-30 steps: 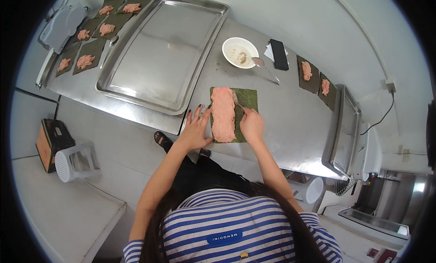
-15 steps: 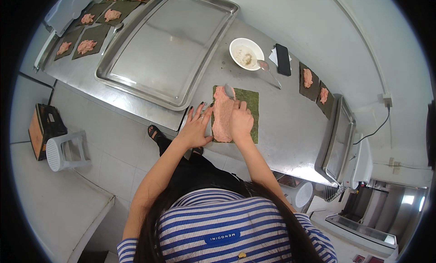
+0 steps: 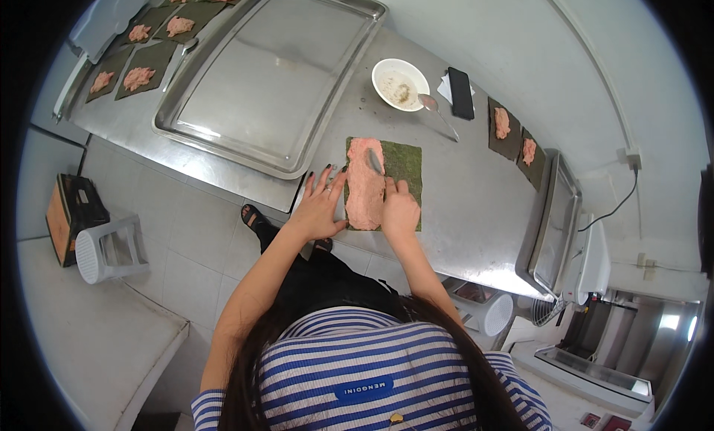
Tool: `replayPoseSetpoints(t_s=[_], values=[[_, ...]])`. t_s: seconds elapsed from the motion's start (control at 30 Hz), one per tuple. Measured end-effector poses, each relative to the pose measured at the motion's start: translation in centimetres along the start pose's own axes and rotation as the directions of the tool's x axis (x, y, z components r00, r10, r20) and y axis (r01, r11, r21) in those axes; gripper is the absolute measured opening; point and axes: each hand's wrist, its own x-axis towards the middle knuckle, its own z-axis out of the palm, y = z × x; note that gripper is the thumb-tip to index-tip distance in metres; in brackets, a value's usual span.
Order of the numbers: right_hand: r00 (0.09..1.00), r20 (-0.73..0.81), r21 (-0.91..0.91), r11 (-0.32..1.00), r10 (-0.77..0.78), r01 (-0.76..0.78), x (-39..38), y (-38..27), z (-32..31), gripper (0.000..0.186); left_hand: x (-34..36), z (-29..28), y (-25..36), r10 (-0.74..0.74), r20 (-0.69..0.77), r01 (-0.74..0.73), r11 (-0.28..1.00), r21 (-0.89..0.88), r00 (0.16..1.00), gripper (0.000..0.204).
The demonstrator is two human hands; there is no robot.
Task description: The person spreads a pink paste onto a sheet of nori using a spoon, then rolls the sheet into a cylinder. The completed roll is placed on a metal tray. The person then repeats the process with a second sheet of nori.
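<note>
A dark green seaweed sheet (image 3: 405, 159) lies flat on the steel table in front of me. Along its left part runs a long strip of pink minced meat paste (image 3: 364, 197). My right hand (image 3: 401, 209) is closed round a metal spoon (image 3: 374, 162), whose bowl rests on the paste toward its upper right side. Most of the spoon's handle is hidden by that hand. Fingers spread, my left hand (image 3: 320, 211) lies at the sheet's left edge, its fingertips and thumb touching or nearly touching it.
A large steel tray (image 3: 294, 165) lies to the left. Beyond the sheet stand a white bowl (image 3: 401, 107) with a second spoon (image 3: 440, 118) and a black phone (image 3: 461, 92). Seaweed pieces with paste (image 3: 149, 63) lie far left; others (image 3: 503, 126) lie right, near another tray (image 3: 554, 223).
My right hand has moved slightly right and toward me, and the spoon's bowl has slid down the paste from near its far end. My left hand stays in place.
</note>
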Motion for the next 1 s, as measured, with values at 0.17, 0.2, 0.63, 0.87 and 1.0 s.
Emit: replayPoseSetpoints(t_s=[0.17,0.2,0.63,0.87,1.0], values=[[0.998,0.063,0.139,0.990,-0.026,0.017,-0.6,0.5,-1.6,0.036,-0.1,0.0,-0.1,-0.010,0.010,0.010,1.000,0.003,1.000,0.104],[0.999,0.034,0.124,0.992,0.011,-0.015,-0.6,1.1,-2.0,0.037,-0.1,0.0,-0.1,-0.012,0.013,0.012,1.000,0.005,1.000,0.104],[0.998,0.036,0.116,0.992,-0.046,0.042,-4.6,0.9,-2.2,0.036,-0.1,-0.2,0.0,-0.016,0.036,0.015,0.999,0.029,0.999,0.104],[0.997,0.060,0.084,0.995,-0.052,0.047,-6.5,1.3,-1.0,0.033,0.1,0.0,0.1,-0.005,0.039,0.003,0.999,0.041,0.999,0.103],[0.998,0.064,0.535,0.845,-0.018,-0.019,-5.7,3.2,0.3,0.027,-0.3,-0.3,0.0,-0.020,0.018,0.019,0.999,0.032,1.000,0.103]])
